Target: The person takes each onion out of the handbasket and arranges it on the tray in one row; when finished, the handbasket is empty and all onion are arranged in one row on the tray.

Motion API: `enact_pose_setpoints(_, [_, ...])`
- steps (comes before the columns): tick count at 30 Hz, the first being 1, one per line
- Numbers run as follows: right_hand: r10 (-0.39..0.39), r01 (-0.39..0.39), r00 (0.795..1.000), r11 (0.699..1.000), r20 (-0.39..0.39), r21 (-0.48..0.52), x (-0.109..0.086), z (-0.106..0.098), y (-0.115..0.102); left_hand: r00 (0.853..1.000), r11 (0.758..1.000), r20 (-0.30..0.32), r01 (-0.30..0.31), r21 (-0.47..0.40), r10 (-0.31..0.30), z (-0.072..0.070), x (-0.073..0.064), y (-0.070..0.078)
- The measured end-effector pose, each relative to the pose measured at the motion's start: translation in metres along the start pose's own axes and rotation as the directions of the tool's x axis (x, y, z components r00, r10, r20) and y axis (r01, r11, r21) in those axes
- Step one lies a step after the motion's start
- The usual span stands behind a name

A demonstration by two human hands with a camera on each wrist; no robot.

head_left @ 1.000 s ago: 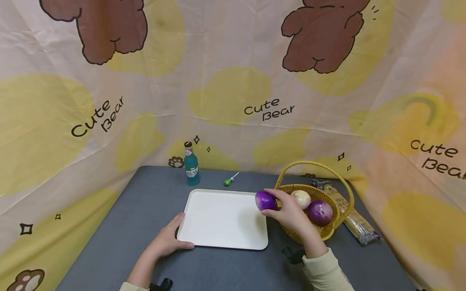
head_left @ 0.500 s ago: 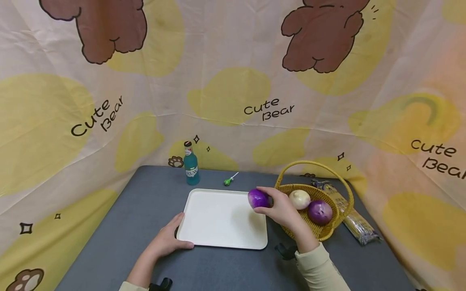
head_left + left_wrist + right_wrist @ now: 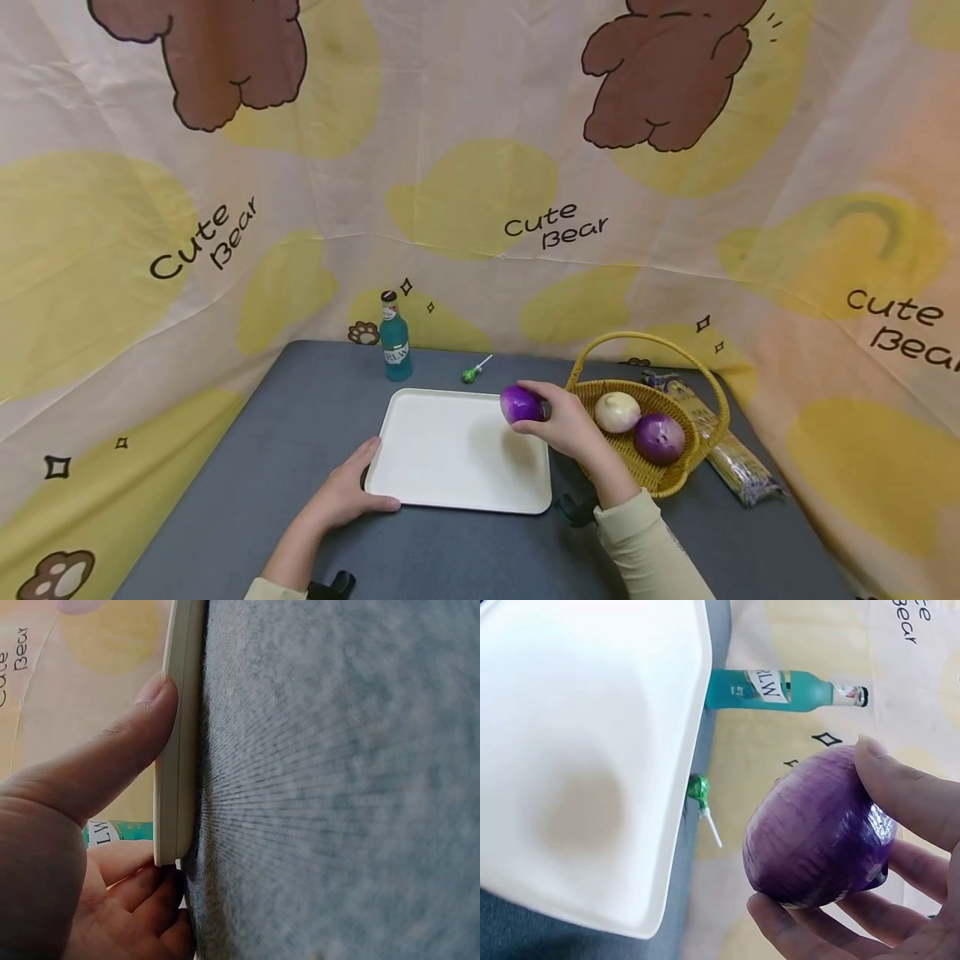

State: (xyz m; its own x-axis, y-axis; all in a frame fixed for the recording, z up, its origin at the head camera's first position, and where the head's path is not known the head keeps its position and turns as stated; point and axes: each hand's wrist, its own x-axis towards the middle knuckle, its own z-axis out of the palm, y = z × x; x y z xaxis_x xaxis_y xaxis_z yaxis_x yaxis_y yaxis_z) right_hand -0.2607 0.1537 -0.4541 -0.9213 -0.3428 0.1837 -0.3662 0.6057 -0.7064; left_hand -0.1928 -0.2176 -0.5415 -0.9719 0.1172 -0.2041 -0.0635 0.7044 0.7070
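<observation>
A purple onion [image 3: 521,404] is held in my right hand [image 3: 558,421], thumb on one side and fingers on the other. Its shadow falls on the right part of the white tray [image 3: 450,454], so it hangs above the surface. In the right wrist view the onion [image 3: 817,832] looks glossy and whole. My left hand [image 3: 347,490] grips the tray's near left corner. The left wrist view shows the thumb [image 3: 127,742] against the tray's rim [image 3: 180,750], with the other fingers curled round the corner. Part of those fingers is in shadow.
A yellow wicker basket [image 3: 678,483] with a tall handle holds a white onion [image 3: 617,412] and another purple onion [image 3: 660,438]. A clear packet [image 3: 738,462] lies behind it at right. A blue bottle [image 3: 395,342] and a green lollipop [image 3: 471,375] are beyond the tray.
My right hand has carried the purple onion leftward from the basket's edge to over the right part of the tray. The left hand and the tray have stayed in place.
</observation>
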Motion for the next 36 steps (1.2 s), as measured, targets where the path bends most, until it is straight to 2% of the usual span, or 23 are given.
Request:
enact_pose_setpoints(17, [-0.048,0.047,0.998,0.999,0.032,0.022,0.016,0.020,-0.012,1.000,1.000,-0.002,0.017,0.010,-0.017,0.001,-0.002,0.004])
enact_pose_setpoints(24, [-0.027,0.025,0.998,0.999,0.049,0.037,0.019,0.028,-0.017,1.000,1.000,-0.001,0.025,0.011,-0.025,0.000,-0.002,0.005])
enact_pose_setpoints(36, [-0.037,0.031,0.997,0.995,0.069,0.093,0.030,0.047,-0.022,1.000,1.000,-0.013,0.014,0.014,-0.014,0.002,0.001,0.002])
